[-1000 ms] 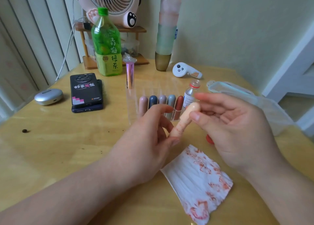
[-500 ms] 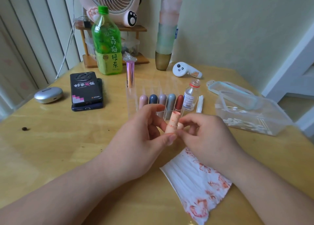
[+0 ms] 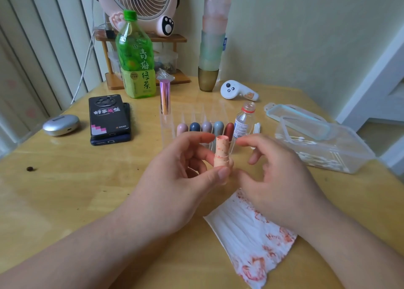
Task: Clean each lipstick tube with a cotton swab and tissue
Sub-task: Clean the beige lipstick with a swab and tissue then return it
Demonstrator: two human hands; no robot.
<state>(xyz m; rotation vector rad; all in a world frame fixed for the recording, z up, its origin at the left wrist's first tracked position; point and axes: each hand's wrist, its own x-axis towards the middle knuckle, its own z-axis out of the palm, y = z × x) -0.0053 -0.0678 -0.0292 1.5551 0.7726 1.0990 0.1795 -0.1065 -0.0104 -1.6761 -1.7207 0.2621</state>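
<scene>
Left hand point(image 3: 175, 179), centre frame, grips a peach lipstick tube point(image 3: 222, 153): thumb on the front of its base, fingers curled behind. The tube stands upright, cap off, and the narrow upper section is smeared with red flecks. It is held above the table point(image 3: 65, 190), just in front of the row of lipsticks.

Right hand point(image 3: 277, 179) is just right of the tube with fingers loosely curled and spread, holding nothing. Its thumb tip is right beside the tube base; can't tell if it touches.

Tissue point(image 3: 247, 234) lies flat on the table at lower centre-right, white with red-orange stains, its upper edge hidden under the right hand.

Behind the hands, five capped lipsticks point(image 3: 205, 128) stand side by side in a clear holder: pink, dark blue, mauve, grey-blue, red-brown. Just right of them is a small clear bottle point(image 3: 243, 120), uncapped, with a red ring at the neck.

At right of frame is a clear plastic box point(image 3: 349, 157) with cotton swabs point(image 3: 317, 160) piled inside, and its lid point(image 3: 295, 118) leans on the box's far edge.

A pink metallic tube point(image 3: 165, 96) stands upright at upper centre. Behind it is a green tea bottle point(image 3: 136, 59), with a pink fan point(image 3: 140, 4) on a small wooden shelf at the top of frame.

Two stacked phones point(image 3: 109, 118) are at left of centre, with a silver case point(image 3: 61, 125) further left. A white controller point(image 3: 238, 91) and a tall stack of cups point(image 3: 213, 37) are at upper centre-right.
</scene>
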